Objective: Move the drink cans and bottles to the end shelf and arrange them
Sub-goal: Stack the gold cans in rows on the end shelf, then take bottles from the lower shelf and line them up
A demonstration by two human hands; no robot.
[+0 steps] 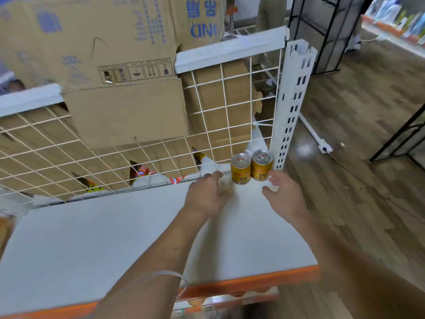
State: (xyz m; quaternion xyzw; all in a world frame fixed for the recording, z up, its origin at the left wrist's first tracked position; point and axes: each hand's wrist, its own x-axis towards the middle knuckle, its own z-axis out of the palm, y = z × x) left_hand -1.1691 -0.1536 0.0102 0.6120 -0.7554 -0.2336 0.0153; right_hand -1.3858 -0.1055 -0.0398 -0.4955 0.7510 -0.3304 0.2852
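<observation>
1. Right of centre, a gold can (240,171) touches its twin (262,166) at the white shelf's (115,238) back corner — labels blurred.
2. Left hand (207,194) and right hand (284,196) flank them, fingers loosely spread, holding nothing.

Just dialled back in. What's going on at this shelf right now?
A person is stocking a white shelf. One gold can and a second gold can stand upright side by side in its back right corner, by the wire grid and the slotted post. The left hand and right hand flank them, fingers loose, holding nothing.
</observation>
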